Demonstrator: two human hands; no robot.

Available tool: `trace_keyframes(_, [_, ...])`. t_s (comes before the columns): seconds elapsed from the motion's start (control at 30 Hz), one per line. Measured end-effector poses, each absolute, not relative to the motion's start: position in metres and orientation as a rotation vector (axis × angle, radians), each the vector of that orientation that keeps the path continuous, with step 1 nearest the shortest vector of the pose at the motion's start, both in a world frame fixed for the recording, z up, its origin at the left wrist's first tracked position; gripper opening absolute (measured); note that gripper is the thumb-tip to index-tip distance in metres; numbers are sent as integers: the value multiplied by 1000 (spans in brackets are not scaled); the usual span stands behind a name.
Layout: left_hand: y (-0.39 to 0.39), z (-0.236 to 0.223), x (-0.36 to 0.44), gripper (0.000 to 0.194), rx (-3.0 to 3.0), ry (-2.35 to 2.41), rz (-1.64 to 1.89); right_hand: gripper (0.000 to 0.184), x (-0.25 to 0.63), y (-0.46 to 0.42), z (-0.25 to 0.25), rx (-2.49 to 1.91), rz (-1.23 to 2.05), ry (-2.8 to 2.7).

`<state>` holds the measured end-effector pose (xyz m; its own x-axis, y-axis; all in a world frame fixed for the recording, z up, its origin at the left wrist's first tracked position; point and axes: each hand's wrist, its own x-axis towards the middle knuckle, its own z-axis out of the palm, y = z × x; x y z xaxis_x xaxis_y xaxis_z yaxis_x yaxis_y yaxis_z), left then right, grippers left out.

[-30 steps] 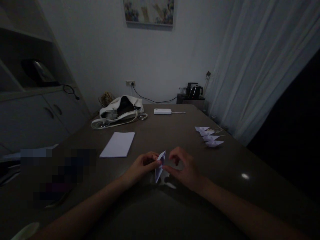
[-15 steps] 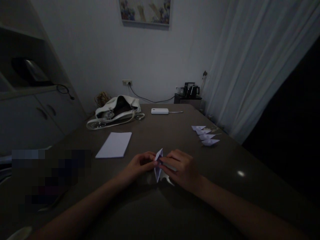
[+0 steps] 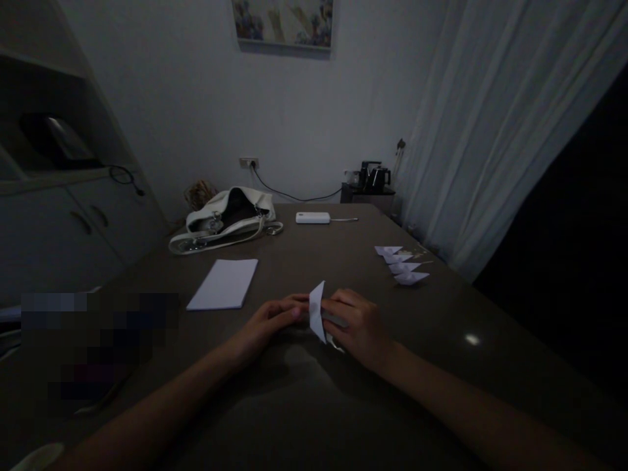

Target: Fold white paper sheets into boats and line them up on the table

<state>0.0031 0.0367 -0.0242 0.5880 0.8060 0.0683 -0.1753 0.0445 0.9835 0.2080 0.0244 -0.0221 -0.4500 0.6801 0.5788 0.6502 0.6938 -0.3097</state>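
Note:
A small folded white paper boat (image 3: 316, 311) is held on end above the table, its folded side facing me. My right hand (image 3: 357, 322) grips it from the right with thumb and fingers, whose tips are partly hidden behind the paper. On the other side, my left hand (image 3: 275, 319) has its fingers stretched towards the boat's left edge. Its thumb is off the paper, and whether the fingertips touch the boat I cannot tell. Several finished-looking paper boats (image 3: 411, 278) stand in a row at the right of the table.
A stack of white paper (image 3: 223, 284) lies to the left on the dark table (image 3: 314, 418). Farther back are a white handbag (image 3: 230, 216) and a white power bank (image 3: 313, 218) with a short cable. Beyond the table's far right corner stands a black kettle (image 3: 377, 178).
The paper boat has turned so its side now shows, and it has moved slightly up and right. My left thumb has come off it; my right hand keeps its grip.

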Motion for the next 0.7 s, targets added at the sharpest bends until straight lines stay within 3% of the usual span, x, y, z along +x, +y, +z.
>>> trace_keyframes(0.3, [33, -21, 5, 25, 1296, 481, 774, 26, 206, 26, -28, -959, 128, -2142])
trace_keyframes(0.7, [34, -21, 3, 19, 1350, 497, 711, 9, 205, 23, -28, -933, 126, -2114])
